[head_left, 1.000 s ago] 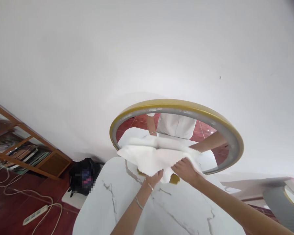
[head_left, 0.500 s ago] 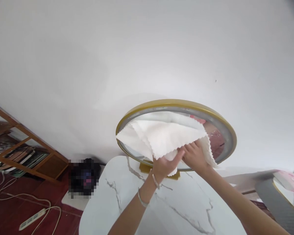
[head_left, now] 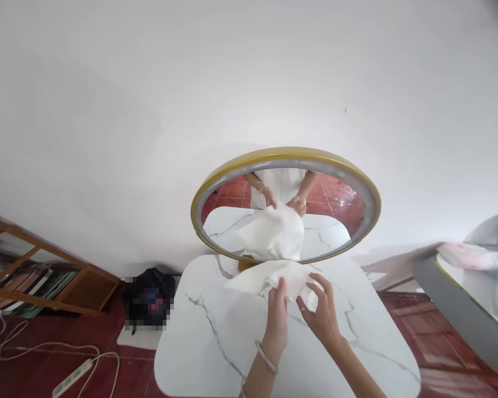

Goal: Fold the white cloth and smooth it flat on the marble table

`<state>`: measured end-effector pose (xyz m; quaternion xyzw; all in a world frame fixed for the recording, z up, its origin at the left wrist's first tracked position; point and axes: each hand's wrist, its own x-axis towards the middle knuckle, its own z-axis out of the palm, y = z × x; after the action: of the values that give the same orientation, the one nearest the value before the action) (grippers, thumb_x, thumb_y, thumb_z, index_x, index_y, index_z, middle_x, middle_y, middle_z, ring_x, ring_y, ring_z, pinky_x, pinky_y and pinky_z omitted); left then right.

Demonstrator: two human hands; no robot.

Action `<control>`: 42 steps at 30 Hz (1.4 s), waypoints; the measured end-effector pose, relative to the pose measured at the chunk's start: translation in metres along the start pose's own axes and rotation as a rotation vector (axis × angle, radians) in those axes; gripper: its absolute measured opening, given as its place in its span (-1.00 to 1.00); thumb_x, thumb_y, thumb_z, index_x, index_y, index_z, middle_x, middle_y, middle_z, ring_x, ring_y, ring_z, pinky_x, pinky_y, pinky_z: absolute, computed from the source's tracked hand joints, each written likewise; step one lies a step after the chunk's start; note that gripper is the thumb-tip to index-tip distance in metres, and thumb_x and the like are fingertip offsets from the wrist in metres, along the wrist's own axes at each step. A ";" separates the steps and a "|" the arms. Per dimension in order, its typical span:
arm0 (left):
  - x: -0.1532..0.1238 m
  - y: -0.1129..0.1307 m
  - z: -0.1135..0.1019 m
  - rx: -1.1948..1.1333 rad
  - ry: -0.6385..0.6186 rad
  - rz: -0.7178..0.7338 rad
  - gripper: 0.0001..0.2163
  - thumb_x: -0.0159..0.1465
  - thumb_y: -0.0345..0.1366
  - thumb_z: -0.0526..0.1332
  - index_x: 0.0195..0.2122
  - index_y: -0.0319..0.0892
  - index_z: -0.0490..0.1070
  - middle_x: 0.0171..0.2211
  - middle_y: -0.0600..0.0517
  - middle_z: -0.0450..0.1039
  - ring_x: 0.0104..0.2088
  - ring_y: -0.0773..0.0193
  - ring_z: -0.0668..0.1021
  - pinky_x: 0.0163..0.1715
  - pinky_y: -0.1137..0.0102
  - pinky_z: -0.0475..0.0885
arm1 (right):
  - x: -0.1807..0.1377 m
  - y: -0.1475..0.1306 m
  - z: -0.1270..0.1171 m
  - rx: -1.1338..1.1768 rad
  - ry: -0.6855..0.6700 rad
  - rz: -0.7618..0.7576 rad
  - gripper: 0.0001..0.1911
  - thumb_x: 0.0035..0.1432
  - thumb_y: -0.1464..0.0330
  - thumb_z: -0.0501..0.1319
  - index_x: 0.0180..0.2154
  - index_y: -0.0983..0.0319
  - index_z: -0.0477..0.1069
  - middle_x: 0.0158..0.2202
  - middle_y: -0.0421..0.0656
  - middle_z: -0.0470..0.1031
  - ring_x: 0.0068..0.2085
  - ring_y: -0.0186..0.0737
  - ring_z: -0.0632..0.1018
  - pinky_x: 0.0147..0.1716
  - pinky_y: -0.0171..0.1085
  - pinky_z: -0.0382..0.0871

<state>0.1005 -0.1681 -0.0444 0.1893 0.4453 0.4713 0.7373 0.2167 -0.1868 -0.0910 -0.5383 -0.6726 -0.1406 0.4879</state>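
Note:
A white cloth [head_left: 251, 278] is bunched up just in front of the mirror, above the tabletop. My left hand [head_left: 277, 316] grips its near edge, thumb on top and the other fingers largely hidden. At the cloth's right side, my right hand [head_left: 322, 310] has its fingers curved and spread apart, with the fingertips close to or touching the fabric. The oval mirror [head_left: 332, 215] has a gold rim and a pale inner band. It reflects the cloth, both forearms and the red floor. Below the hands is the white marble-patterned table [head_left: 207, 354].
To the left is a wooden shelf unit [head_left: 83, 287] with books. A dark, partly pixelated bag [head_left: 149, 301] stands near the wall. On the red floor lie a power strip [head_left: 72, 378] and its cord. A grey-sided table [head_left: 460, 298] at right holds a pink-and-white packet [head_left: 467, 255].
The cloth has come off the mirror's face and down toward me, now gathered up. Both hands have drawn back and lower. My right hand's fingers have spread. The mirror glass is uncovered.

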 end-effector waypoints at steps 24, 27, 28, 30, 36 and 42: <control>-0.072 -0.012 0.044 0.195 -0.159 0.039 -0.59 0.19 0.04 0.22 -0.10 -0.16 0.51 -0.01 -0.08 0.49 0.07 0.07 0.46 0.11 0.21 0.29 | 0.047 -0.011 -0.103 0.479 -0.127 -0.189 -0.72 0.18 0.59 0.16 -0.10 0.21 0.42 -0.15 -0.07 0.56 -0.08 -0.19 0.55 -0.11 -0.14 0.49; -0.081 -0.008 0.047 0.515 -0.145 0.170 -0.56 0.22 0.08 0.14 -0.20 -0.21 0.53 -0.15 -0.10 0.54 -0.04 0.06 0.51 0.04 0.19 0.34 | 0.061 -0.010 -0.120 0.611 -0.223 0.013 -0.85 0.21 0.49 0.17 -0.23 0.18 0.47 -0.26 -0.12 0.56 -0.23 -0.27 0.57 -0.27 -0.27 0.50; -0.086 -0.004 0.048 0.631 -0.150 0.254 -0.57 0.24 0.08 0.11 -0.26 -0.21 0.53 -0.22 -0.09 0.55 -0.09 0.06 0.52 0.01 0.19 0.35 | 0.066 -0.009 -0.126 0.643 -0.251 0.100 -0.90 0.21 0.44 0.19 -0.29 0.18 0.48 -0.28 -0.12 0.56 -0.26 -0.26 0.57 -0.28 -0.28 0.49; -0.096 0.006 0.050 0.808 -0.126 0.494 -0.61 0.28 0.03 0.08 -0.38 -0.18 0.51 -0.33 -0.05 0.53 -0.18 0.11 0.53 -0.07 0.23 0.39 | 0.076 -0.004 -0.136 0.734 -0.290 0.260 -0.90 0.19 0.35 0.24 -0.38 0.20 0.47 -0.32 -0.11 0.55 -0.28 -0.25 0.56 -0.28 -0.26 0.47; -0.097 0.019 0.063 0.957 -0.059 1.010 -0.79 0.14 -0.12 0.32 -0.33 -0.11 0.41 0.00 -0.06 0.40 0.07 0.10 0.42 0.05 0.21 0.33 | 0.102 0.013 -0.162 1.022 -0.356 0.457 -0.78 0.06 0.24 0.35 -0.46 0.25 0.46 -0.35 -0.11 0.52 -0.30 -0.27 0.52 -0.29 -0.28 0.47; -0.077 -0.005 0.081 0.805 -0.349 0.760 -0.85 0.21 -0.19 0.26 -0.35 -0.13 0.35 -0.29 0.03 0.53 -0.25 0.29 0.56 -0.15 0.37 0.43 | 0.117 0.032 -0.188 0.963 -0.372 0.516 -0.73 -0.02 0.21 0.40 -0.52 0.25 0.43 -0.39 -0.15 0.51 -0.36 -0.32 0.50 -0.31 -0.29 0.46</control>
<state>0.1586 -0.2260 0.0318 0.6762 0.3623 0.4583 0.4488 0.3456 -0.2403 0.0839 -0.4177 -0.5820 0.4022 0.5701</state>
